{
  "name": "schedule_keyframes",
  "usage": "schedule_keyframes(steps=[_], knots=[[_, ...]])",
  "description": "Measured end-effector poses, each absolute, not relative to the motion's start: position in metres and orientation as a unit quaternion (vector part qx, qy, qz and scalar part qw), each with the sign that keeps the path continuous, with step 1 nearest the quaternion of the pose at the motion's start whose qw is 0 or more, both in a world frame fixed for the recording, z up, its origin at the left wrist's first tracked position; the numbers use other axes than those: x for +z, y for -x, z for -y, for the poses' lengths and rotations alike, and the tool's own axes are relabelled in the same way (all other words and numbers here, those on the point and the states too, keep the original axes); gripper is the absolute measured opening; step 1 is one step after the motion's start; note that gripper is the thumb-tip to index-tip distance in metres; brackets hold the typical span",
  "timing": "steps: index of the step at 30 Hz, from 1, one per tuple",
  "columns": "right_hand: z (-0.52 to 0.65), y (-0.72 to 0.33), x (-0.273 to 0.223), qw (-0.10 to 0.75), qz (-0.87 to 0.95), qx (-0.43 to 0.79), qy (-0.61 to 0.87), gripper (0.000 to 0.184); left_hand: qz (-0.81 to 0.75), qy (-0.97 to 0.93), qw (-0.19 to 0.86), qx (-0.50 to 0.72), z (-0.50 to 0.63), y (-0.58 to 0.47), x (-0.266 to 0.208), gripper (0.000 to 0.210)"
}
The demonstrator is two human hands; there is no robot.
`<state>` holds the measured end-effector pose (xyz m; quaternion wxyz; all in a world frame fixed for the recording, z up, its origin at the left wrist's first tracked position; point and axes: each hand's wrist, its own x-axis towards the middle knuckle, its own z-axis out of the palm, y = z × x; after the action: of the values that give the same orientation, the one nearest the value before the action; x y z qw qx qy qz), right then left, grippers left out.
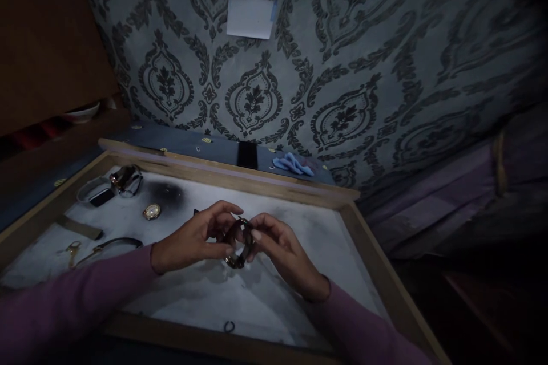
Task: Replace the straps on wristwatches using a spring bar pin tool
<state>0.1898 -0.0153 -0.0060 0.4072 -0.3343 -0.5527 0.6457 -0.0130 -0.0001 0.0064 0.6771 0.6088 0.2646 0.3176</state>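
Observation:
A dark wristwatch (235, 260) with a gold-toned case is held up between my two hands over the white board. My left hand (201, 236) grips it from the left, thumb and fingers closed on the band. From the other side my right hand (282, 248) pinches the band near its upper right. The band makes a loop, its case hanging at the lower side. Part of the watch is hidden behind my fingers. A small dark piece (196, 212) shows just behind my left hand.
Around the white board runs a raised wooden frame (377, 262). On its left lie several watches (126, 179), a round watch case (151, 211), an olive strap (79, 227), a dark strap (115, 243) and a gold clasp (73, 250). A dark ring (229, 327) lies near the front; behind stand a phone (247, 155) and blue cloth (294, 164).

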Motion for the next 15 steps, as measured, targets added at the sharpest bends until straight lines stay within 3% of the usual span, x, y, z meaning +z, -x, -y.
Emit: schedule_keyframes(steps=[8, 15], knots=[[0.0140, -0.1879, -0.0032, 0.387, 0.553, 0.637, 0.373, 0.023, -0.279, -0.626, 0.663, 0.301, 0.0013, 0.0139, 0.0109, 0.049], [0.0172, -0.1826, -0.0075, 0.384, 0.601, 0.572, 0.405, 0.025, -0.272, -0.627, 0.668, 0.294, 0.0036, 0.0067, 0.0099, 0.018]])
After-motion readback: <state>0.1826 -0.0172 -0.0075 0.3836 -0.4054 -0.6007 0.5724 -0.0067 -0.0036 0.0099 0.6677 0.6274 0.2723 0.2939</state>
